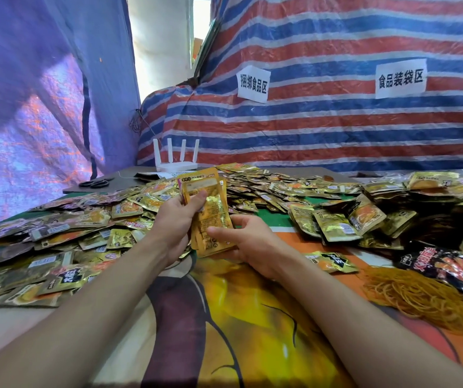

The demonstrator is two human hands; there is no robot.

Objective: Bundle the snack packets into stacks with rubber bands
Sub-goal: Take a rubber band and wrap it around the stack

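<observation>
While both forearms reach in from the near edge, the printed cloth (233,317) between them lies bare, the widest open room on the table. Just beyond that bare patch, the left hand (178,225) grips a stack of gold snack packets (210,211) at its upper part, thumb across the front, and the right hand (248,242) closes on the stack's lower end, thumb on the face and fingers underneath. The stack stands nearly upright, raised above the cloth. Fine print covers the packet backs but is too small to read.

Right of the stack, one loose gold packet (331,261) lies alone on orange cloth; farther right, near the table's right edge, a heap of tan rubber bands (420,298) spreads beside a black and red bag (454,267) whose lettering is unclear. Left of the stack, a loose heap of packets (56,242) runs to the left edge. Behind and right of the stack, another heap (322,197) fills the far side, leaving thin strips of green and orange cloth.

Behind the stack to the left sit black scissors (95,182) and a white router (176,158) with four antennas. Beyond it hangs a striped tarp (336,121) bearing two paper signs: "捆绑食品区" (253,84) and "食品装袋区" (400,78).
</observation>
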